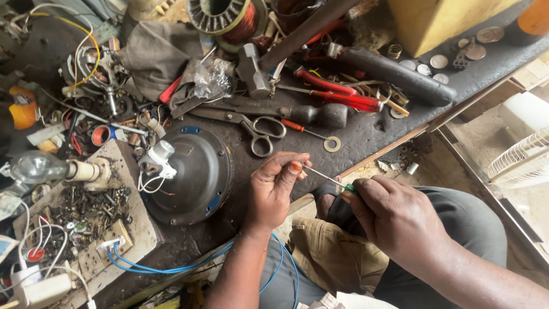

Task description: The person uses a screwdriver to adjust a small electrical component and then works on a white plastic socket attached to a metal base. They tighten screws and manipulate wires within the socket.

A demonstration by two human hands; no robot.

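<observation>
Far left of the bench (366, 134): a clear light bulb (35, 166) lies on its side, beside a board (137, 226) strewn with screws and small metal parts; a blue wire (166, 268) loops off the board's near edge. Right of it sits a dark round motor housing (197, 177) with a white fitting on top. Scissors (251, 127) lie just beyond the housing, handles toward the person.

Left hand (274, 189): forearm rises from the lower edge of view, wrist bent, fingers curled together, thumb and fingertips pinched at the tip of a thin screwdriver (329, 178). Whether something small sits in the pinch, cannot tell.

Right hand (394, 214): arm enters from the lower right, hand closed around the screwdriver's green handle, shaft pointing left toward the left hand. Both hands hover over the person's lap, just off the bench edge. Behind them, red-handled pliers (337, 94) and a hammer (254, 71).
</observation>
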